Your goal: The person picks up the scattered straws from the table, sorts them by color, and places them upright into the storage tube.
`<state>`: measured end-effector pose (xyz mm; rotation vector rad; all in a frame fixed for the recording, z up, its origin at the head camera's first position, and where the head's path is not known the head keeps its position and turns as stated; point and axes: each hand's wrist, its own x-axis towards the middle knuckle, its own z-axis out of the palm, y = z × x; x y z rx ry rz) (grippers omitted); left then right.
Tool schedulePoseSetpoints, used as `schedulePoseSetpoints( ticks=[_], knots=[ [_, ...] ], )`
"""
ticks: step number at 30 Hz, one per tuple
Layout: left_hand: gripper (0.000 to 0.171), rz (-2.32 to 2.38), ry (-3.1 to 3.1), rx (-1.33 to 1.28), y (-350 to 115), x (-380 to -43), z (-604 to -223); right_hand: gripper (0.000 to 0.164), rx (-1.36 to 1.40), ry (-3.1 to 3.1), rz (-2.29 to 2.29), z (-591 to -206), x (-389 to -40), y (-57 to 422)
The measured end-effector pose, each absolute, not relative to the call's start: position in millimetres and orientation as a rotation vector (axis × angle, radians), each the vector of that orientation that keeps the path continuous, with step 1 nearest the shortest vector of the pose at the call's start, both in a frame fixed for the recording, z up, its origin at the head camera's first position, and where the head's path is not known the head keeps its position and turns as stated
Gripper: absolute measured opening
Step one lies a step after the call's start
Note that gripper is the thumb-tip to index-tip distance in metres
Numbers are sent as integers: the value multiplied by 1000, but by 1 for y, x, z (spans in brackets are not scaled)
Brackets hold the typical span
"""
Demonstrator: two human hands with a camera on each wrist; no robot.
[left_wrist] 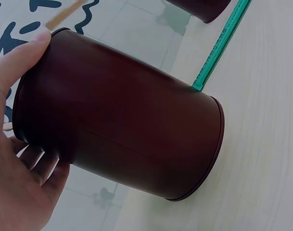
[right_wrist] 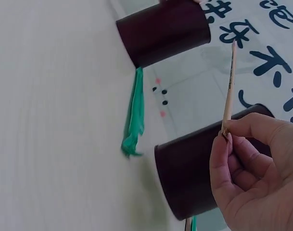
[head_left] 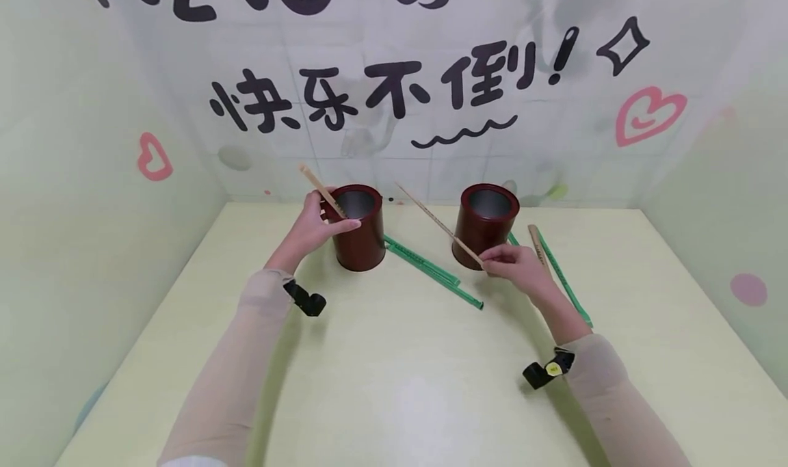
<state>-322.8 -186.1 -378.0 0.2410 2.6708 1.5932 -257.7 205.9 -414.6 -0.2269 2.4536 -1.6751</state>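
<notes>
My left hand (head_left: 314, 224) holds the left dark red cylindrical container (head_left: 360, 245) by its upper side, thumb over the rim and fingers behind. A pale wooden stick (head_left: 321, 190) leans out of this container beside that thumb; its lower end is hidden inside. Between thumb and fingertips, my right hand (head_left: 514, 265) pinches a second slender wooden stick (right_wrist: 230, 91) with dark print along it. The stick points up and left, passing in front of the right dark red container (head_left: 484, 224). That container stands upright, its grey inside visible, and my right hand is just before its lower right side.
Long green printed strips (head_left: 431, 269) lie on the table between and in front of the containers. Right of the right container lie another green strip (head_left: 563, 279) and a brown stick (head_left: 535, 241). A printed wall sheet (head_left: 382, 139) stands behind the table (head_left: 394, 385).
</notes>
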Motion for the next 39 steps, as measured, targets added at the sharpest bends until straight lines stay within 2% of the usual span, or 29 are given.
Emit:
schedulePoseSetpoints(
  ticks=[8, 18, 27, 31, 36, 39],
  knots=[
    [90, 1583, 2676, 227, -186, -324, -378, 33, -220, 2378, -1761, -398, -257, 189],
    [90, 1590, 2679, 205, -191, -321, -378, 23, -223, 2230, -1958, -377, -268, 151],
    [89, 1633, 2657, 209, -183, -319, -378, 41, -253, 1853, -2334, -361, -284, 97],
    [88, 1636, 2663, 211, -183, -320, -380, 33, -311, 1891, -2342, -357, -295, 70],
    [86, 1650, 2657, 226, -185, -320, -380, 13, -368, 1993, -2334, -350, -309, 36],
    [86, 1668, 2654, 233, -187, -319, -380, 11, -426, 2129, -2274, -345, -317, 18]
  ],
)
